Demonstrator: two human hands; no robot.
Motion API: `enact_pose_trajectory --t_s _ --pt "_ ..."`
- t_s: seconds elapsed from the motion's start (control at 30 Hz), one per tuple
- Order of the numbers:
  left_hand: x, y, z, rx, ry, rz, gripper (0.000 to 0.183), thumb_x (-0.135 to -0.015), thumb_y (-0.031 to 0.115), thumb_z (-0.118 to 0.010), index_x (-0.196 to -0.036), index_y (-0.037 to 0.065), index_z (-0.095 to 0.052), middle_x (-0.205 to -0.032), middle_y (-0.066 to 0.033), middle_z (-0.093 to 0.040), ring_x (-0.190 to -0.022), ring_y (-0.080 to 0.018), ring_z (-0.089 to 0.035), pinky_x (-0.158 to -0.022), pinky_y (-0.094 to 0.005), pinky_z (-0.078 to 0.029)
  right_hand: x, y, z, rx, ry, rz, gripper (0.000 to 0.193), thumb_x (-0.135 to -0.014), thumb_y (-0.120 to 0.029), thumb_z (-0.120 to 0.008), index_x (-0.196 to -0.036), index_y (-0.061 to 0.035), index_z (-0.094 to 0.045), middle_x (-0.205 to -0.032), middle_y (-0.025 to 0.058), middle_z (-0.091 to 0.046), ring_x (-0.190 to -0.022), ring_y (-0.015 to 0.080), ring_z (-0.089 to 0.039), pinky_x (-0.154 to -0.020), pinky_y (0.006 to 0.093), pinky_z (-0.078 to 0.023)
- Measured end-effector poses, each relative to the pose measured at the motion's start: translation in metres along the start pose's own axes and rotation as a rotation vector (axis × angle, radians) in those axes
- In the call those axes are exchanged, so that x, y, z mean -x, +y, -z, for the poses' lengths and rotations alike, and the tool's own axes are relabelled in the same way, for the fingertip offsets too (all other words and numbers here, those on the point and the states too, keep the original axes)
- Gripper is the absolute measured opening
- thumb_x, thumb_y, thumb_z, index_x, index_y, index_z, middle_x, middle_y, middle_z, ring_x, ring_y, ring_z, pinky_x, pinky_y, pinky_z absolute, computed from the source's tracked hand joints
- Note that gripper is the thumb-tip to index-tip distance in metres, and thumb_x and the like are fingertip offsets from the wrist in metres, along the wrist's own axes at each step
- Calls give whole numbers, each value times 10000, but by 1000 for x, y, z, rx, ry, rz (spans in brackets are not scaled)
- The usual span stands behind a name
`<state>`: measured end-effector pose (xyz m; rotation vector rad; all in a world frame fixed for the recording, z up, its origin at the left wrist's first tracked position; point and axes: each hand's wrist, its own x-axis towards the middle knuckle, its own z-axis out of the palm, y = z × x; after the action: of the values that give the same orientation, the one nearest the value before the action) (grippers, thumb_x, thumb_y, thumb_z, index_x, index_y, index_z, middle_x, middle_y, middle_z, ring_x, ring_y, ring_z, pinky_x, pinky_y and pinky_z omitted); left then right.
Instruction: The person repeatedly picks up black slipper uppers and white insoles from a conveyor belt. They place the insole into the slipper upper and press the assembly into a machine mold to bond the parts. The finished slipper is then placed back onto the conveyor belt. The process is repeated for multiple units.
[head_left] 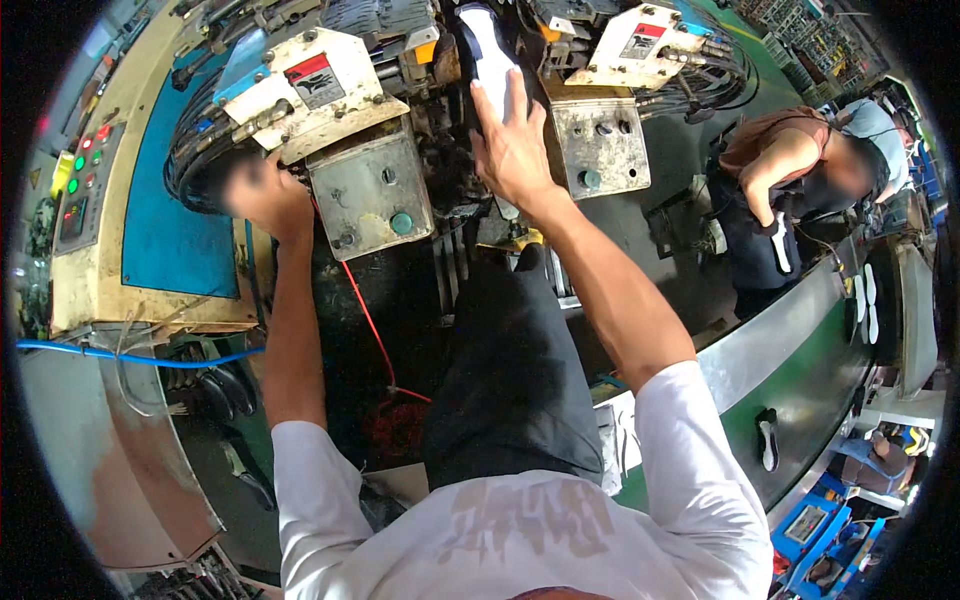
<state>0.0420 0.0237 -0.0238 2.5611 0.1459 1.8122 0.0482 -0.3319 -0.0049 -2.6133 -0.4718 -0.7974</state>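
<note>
While the right hand [515, 155] lies palm down over the near end of a white shoe-shaped piece [496, 66], its fingers are spread across the surface, touching it and not clenched. The piece sits in the dark middle of the machine, between two cream plates [325, 65]. Left hand [270, 200]: raised beside the left plate and black hoses [190, 170], partly blurred; fingers look bent, but cannot tell whether they grasp anything. Below each plate, a worn metal box; the left box [365, 180] bears a green knob [401, 223]. A red cord [362, 300] hangs below the left box. To the right, a co-worker [775, 160] bends forward, holding a pale piece [781, 248] near a long bench [755, 328]; a dark shoe [767, 442] lies farther along
</note>
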Motion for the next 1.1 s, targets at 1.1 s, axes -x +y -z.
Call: enact_pose_trajectory --t_s 1.1 --pt "5 -7 -5 5 22 -26 363 -862 52 -696 -1178 192 -807 -1107 -169 -564 -1054 -374 -532 -915 -518 -443 -11 -3 8 -216 80 60 779 -876 -79 -707 -1599 -242 -467 -1712 241 -239 -1494 528 -350 -1191 616 -383"
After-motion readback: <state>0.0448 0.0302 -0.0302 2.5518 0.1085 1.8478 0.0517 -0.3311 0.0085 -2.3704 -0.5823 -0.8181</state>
